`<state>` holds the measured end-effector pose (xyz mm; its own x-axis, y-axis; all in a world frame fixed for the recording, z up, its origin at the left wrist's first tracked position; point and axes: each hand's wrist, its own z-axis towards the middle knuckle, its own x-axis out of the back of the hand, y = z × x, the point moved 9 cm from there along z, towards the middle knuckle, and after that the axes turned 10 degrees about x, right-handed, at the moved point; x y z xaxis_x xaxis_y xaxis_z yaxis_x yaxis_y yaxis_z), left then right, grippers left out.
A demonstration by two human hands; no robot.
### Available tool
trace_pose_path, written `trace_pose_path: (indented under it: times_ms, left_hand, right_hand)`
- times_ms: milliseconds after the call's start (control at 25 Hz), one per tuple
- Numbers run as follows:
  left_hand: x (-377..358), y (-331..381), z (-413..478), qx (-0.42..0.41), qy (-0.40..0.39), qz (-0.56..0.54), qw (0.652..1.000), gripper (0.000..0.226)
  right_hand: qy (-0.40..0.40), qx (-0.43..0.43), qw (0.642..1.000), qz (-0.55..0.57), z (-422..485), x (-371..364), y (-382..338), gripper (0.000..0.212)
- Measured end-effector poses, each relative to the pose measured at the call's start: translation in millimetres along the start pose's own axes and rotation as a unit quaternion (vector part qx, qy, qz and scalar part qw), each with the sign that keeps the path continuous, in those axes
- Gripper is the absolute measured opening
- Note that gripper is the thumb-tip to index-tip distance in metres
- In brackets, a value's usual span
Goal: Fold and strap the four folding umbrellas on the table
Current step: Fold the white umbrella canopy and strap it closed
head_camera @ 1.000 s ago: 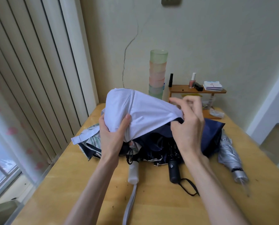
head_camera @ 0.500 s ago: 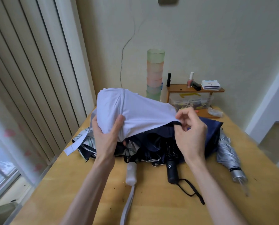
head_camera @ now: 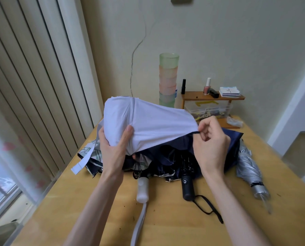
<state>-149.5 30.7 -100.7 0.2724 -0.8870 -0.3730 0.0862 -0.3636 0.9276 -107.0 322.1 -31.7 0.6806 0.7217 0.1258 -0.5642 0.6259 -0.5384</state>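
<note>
Head view: pale lilac umbrella point(head_camera: 148, 125), thin matte cloth, held up over the pile at mid-table and stretched in a smooth dome between both hands. Left hand point(head_camera: 112, 148) grasps the bunched cloth at its left end, thumb laid on top, fingers hidden under the fabric. Right hand point(head_camera: 210, 144) has curled fingers pinching the canopy's right edge at a dark rib tip. A flat closure strap point(head_camera: 82, 162) of the same cloth hangs at the left.

Beneath it lies a navy umbrella point(head_camera: 233, 139), glossy, loose and crumpled, with a black cylindrical handle point(head_camera: 187, 187) and a thin cord loop point(head_camera: 206, 206). Beside that is a white rounded handle point(head_camera: 142, 190). A patterned umbrella point(head_camera: 91, 151) sits partly hidden at the left. A silver umbrella point(head_camera: 249, 167), shiny and creased, lies rolled at the right.

The wooden table point(head_camera: 166, 228) is yellowish. Behind stand stacked translucent cups point(head_camera: 168, 80) and a small wooden shelf point(head_camera: 212, 98) over a clear plastic box point(head_camera: 208, 109). Vertical blinds point(head_camera: 32, 77) hang at the left.
</note>
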Motion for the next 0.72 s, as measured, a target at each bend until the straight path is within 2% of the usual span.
trace_pose_path:
  times_ms: [80, 120, 240, 320, 400, 560, 720]
  left_hand:
    - [-3, 1, -1, -0.006, -0.009, -0.001, 1.000, 0.075]
    - [-4, 1, -1, -0.007, -0.010, 0.000, 1.000, 0.075]
    - [1, 4, -1, -0.004, -0.001, 0.000, 1.000, 0.077]
    - [5, 4, 0, 0.000, 0.005, -0.003, 1.000, 0.081]
    - [7, 5, 1, -0.001, 0.008, -0.006, 1.000, 0.084]
    - [2, 5, -2, 0.008, 0.002, 0.005, 1.000, 0.086]
    - [-9, -5, -2, 0.029, -0.045, 0.029, 0.998, 0.088]
  right_hand:
    - [0.060, 0.054, 0.994, -0.077, -4, 10, -10, 0.035]
    - [0.059, 0.053, 0.994, -0.069, -4, 9, -8, 0.034]
    - [-0.041, 0.001, 0.995, 0.088, 4, -9, 4, 0.036]
    - [-0.131, -0.054, 0.971, 0.194, 2, -26, 5, 0.029]
    - [-0.155, -0.074, 0.962, 0.214, 0, -33, 6, 0.028]
    - [-0.084, -0.070, 0.982, 0.155, -1, -22, 11, 0.035]
    - [0.026, 0.028, 0.999, -0.015, -4, 8, 1, 0.043]
